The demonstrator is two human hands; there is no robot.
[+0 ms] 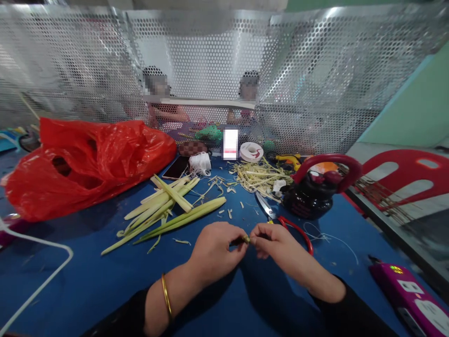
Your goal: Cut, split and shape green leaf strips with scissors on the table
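**Both hands meet over a small pale-green piece at the desk's near side**

Through the head camera I have both bare hands in front of me, fingertips almost together over the blue desk [91, 276]. The left hand [219, 245] has its grip closed to a pinch, thumb and forefinger on a small pale-green piece [246, 239]; a gold bangle [166, 296] circles that wrist. The right hand [280, 248] has its grip drawn in as well, thumb and forefinger pinching the other end of the same piece. The fingers cover much of it, so I can't make out its full shape.

Just beyond the left hand I see long pale-green stalks [199, 215] lying loosely crossed, and behind them a large red plastic bag [94, 154]. Near the bag lie a dark phone [177, 167] and a spool of white thread [200, 164].

Past the right hand, scissors [264, 206] lie with their blades pointing away from me and their red handles close to that hand. A heap of yellowish shreds [261, 177] sits farther back, next to a round black vessel [308, 201] with a red handle. At the lower right I have a purple power strip [410, 295].
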